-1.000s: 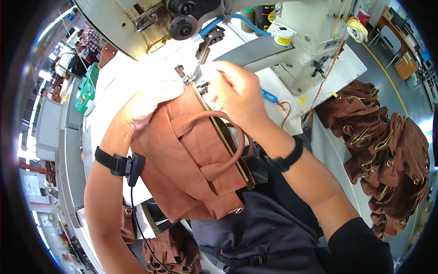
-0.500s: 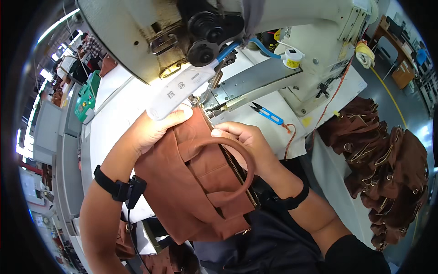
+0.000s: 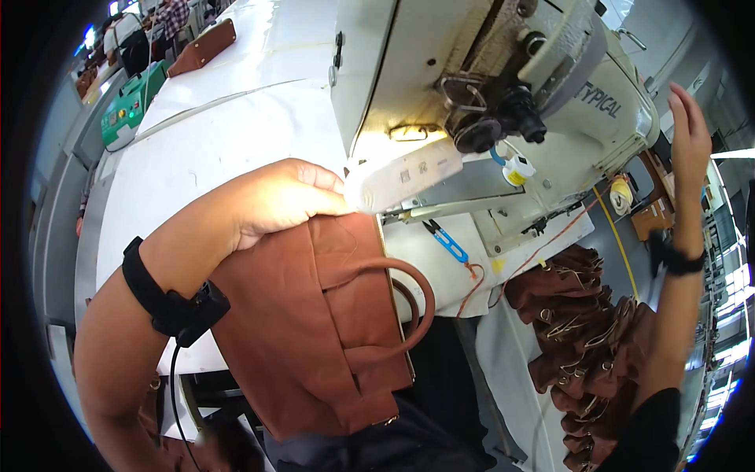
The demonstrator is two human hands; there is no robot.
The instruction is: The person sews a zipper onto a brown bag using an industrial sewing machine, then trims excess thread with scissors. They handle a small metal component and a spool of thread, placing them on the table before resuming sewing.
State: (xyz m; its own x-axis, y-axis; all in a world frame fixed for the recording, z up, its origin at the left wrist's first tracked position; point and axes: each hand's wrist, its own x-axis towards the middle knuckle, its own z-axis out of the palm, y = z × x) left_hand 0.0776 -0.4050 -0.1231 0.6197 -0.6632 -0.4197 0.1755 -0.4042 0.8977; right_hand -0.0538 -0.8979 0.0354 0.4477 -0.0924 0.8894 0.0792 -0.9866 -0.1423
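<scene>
A brown leather handbag (image 3: 275, 315) lies tilted between the sewing machine (image 3: 393, 71) and my lap, its looped handle (image 3: 421, 291) toward the right. My left hand (image 3: 287, 200) grips the bag's upper end close to the machine's needle area. A pale translucent bar (image 3: 405, 173) at the machine head covers the tips of those fingers, so the needle is hidden. Far to the right, my right hand (image 3: 690, 141) is raised beside the machine's end, fingers stretched upward, holding nothing. Black straps with small devices circle both forearms.
Blue thread snips (image 3: 447, 240) with an orange cord lie on the white table (image 3: 212, 126) right of the bag. Several brown bags (image 3: 582, 338) are heaped at the right. A green box (image 3: 130, 110) and another brown bag (image 3: 203, 49) sit at the far left.
My right hand has let go of the bag's zipper edge and risen to the far right. My left hand stays at the bag's upper end. The view has shifted.
</scene>
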